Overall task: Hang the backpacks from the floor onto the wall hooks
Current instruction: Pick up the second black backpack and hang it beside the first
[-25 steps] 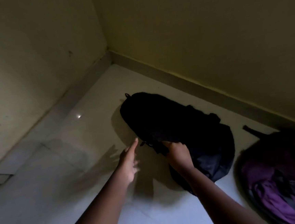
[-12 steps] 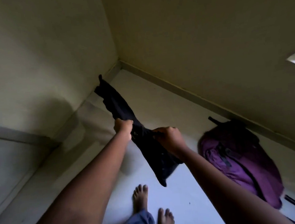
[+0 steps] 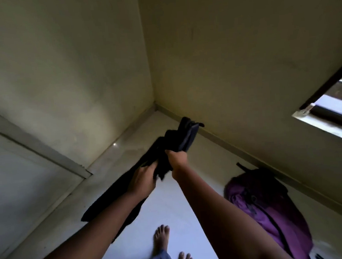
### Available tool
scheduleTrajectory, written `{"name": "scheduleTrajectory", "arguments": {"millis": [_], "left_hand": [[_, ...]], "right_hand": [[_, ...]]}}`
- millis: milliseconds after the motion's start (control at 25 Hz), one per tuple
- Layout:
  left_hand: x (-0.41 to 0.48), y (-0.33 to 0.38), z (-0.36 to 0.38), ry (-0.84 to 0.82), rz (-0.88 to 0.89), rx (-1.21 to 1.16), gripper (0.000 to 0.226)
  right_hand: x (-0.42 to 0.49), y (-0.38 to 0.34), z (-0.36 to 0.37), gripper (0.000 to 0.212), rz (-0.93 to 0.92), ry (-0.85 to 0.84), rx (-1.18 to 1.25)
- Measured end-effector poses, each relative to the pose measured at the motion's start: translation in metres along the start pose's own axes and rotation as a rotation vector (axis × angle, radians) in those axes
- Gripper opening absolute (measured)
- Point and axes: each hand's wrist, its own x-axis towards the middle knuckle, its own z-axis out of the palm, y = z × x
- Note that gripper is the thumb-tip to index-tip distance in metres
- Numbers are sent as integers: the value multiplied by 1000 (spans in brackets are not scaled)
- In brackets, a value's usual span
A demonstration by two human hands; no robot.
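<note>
Grip is what I would sort first, since my left hand (image 3: 143, 178) and right hand (image 3: 176, 156) have their fingers clamped on bunched cloth of the limp black fabric backpack (image 3: 184, 135), held off the floor (no hook in view), so I'd find its top loop.

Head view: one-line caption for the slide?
Both hands, left and right, hold the black backpack up off the floor; the purple backpack lies by the wall.

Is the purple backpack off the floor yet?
No, the purple backpack lies on the floor by the wall, untouched, while both hands grip the black backpack.
</note>
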Motion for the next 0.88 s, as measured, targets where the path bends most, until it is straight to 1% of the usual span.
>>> {"name": "scheduleTrajectory", "arguments": {"millis": [40, 80, 120, 160, 240, 280, 360, 400, 440, 480, 560, 600, 680, 760, 840, 880], "left_hand": [[-5, 2, -15, -111, -10, -94, 58], [-9, 4, -32, -170, -29, -210, 62], [-11, 8, -49, -144, -30, -283, 64], [-11, 14, -64, -52, 8, -302, 66], [-10, 34, -86, 139, 202, -201, 75], [-6, 43, -94, 209, 308, -121, 84], [6, 57, -105, 266, 443, 175, 103], [11, 62, -109, 244, 452, 316, 107], [18, 63, -111, 202, 441, 379, 104], [22, 64, -112, 139, 415, 369, 92], [27, 65, -107, 83, 387, 284, 59], [27, 65, -104, 88, 370, 258, 48], [26, 66, -99, 75, 325, 224, 42], [26, 69, -96, 51, 307, 207, 41], [23, 78, -99, 19, 300, 151, 38], [22, 81, -102, -5, 294, 63, 35]], "right_hand": [[-2, 1, -8, 44, -5, 13, -48], [-5, 2, -16, 42, -25, -1, -72], [-10, 2, -25, 39, -51, -36, -73], [-14, 4, -34, 37, -82, -92, -48], [-25, 4, -49, 38, -151, -192, -41], [-26, 5, -57, 38, -176, -212, -94], [-22, 5, -76, 41, -229, -216, -304], [-21, 4, -87, 41, -251, -231, -439], [-21, 4, -97, 42, -271, -239, -552], [-21, 3, -106, 43, -285, -237, -619], [-24, -2, -120, 45, -304, -197, -609], [-26, -7, -122, 45, -334, -190, -556], [-33, -17, -118, 48, -444, -207, -497], [-40, -26, -108, 54, -584, -185, -565], [-43, -33, -99, 50, -710, -121, -641], [-41, -35, -97, 45, -743, -97, -630]]}}
